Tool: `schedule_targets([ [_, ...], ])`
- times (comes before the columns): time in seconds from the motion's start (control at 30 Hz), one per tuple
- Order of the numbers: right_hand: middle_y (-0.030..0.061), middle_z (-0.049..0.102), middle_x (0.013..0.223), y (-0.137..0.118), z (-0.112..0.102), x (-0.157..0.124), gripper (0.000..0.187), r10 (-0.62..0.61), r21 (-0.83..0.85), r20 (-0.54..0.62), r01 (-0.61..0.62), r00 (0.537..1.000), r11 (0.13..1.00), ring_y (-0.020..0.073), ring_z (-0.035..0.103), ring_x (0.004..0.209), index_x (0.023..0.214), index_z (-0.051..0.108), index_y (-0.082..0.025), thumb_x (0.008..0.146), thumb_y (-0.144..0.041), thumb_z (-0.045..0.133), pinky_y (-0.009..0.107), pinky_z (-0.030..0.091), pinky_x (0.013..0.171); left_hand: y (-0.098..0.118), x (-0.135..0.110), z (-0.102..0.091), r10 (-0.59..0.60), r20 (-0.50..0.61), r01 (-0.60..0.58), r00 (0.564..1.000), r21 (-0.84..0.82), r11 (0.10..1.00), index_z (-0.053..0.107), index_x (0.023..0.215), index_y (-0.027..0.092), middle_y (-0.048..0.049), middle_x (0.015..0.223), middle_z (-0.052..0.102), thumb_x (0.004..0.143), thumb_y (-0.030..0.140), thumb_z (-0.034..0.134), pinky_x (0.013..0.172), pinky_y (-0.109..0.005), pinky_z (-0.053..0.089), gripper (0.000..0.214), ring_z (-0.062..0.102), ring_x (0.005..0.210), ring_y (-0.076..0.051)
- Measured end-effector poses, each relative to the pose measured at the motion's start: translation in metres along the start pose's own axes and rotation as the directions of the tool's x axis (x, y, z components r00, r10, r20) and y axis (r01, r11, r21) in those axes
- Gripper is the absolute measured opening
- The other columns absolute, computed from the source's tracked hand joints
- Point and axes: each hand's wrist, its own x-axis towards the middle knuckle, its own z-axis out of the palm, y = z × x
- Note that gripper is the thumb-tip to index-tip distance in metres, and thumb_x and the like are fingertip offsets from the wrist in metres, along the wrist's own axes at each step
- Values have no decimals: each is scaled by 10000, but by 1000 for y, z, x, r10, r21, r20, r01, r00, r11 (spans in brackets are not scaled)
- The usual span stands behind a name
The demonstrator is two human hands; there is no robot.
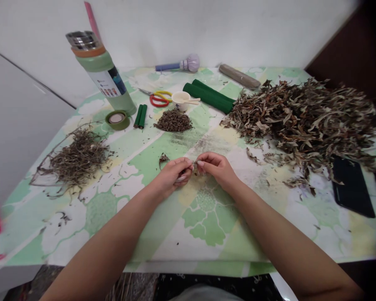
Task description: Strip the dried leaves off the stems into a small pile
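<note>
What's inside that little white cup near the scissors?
A pale stick or spoon handle rests in the white cup and pokes out over its rim to the right. The inside looks whitish; the wall hides anything lower down, so I cannot tell what else it holds.

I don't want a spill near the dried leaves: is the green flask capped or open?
Capped. The green flask stands on the table with its steel cap seated over an orange collar; no open mouth shows.
</note>
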Motion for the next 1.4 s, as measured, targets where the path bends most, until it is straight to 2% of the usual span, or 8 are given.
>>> schedule_targets([
  [0.27, -16, 585, 586, 2, -1, 0, 163, -11, -12, 28, 11, 1000, 1000, 81, 506, 520, 783, 596, -153, 743, -305, 638, 227, 402, 527, 1, -1, 2, -2, -6, 2, 1000, 1, 1000, 487, 668, 154, 78, 384, 333, 837, 225, 477, 356, -178, 105, 184, 185, 315, -24],
  [0.97, -27, 576, 600, -1, 0, 0, 228, 6, 33, 1, -6, 1000, 999, 75, 505, 511, 741, 578, -165, 680, -351, 695, 231, 425, 530, 0, 0, 0, 0, 4, 0, 1000, -5, 1000, 492, 675, 156, 80, 388, 342, 819, 236, 507, 347, -163, 119, 166, 193, 309, -22],
  [1.17, -19, 583, 600, 1, -1, 0, 193, -2, 5, 32, 2, 999, 1000, 81, 505, 524, 780, 589, -160, 733, -337, 650, 229, 407, 525, 0, 0, 1, 8, -3, -8, 1000, -2, 1000, 492, 671, 157, 80, 391, 343, 817, 246, 515, 349, -160, 126, 173, 198, 309, -21],
  [1.4, -18, 587, 608, 2, -1, 0, 195, 27, 20, 40, -28, 999, 999, 81, 511, 538, 790, 590, -152, 700, -302, 677, 228, 397, 538, 0, 0, 0, 5, -8, -5, 1000, 1, 1000, 494, 671, 154, 79, 389, 341, 825, 239, 502, 349, -164, 121, 175, 196, 312, -22],
])
